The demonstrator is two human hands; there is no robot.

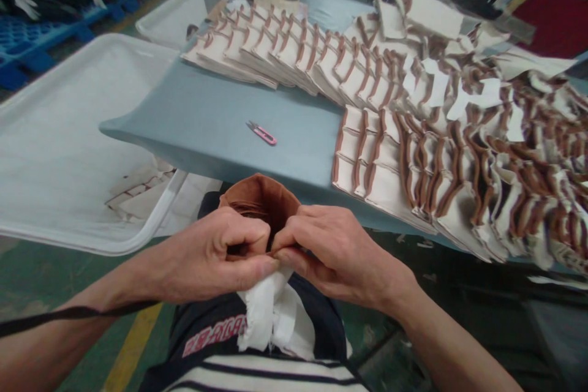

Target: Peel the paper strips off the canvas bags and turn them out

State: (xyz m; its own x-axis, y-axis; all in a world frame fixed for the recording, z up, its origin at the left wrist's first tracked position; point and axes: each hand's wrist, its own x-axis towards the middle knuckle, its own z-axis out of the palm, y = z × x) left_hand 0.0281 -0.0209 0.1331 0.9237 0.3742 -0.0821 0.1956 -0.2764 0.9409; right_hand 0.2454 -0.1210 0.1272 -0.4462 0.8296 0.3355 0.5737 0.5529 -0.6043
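My left hand and my right hand meet over my lap, both closed in a pinch on one fabric piece. The piece is brown on its upper, curled part, and white cloth hangs from under my thumbs. The fingertips of both hands touch at the brown edge. A small pink thread snip lies on the grey-blue table just beyond my hands, untouched.
Overlapping rows of white pieces with brown trim cover the table's back and right side. A white tray cart stands at left with a few pieces in it. Blue pallets hold dark goods at far left.
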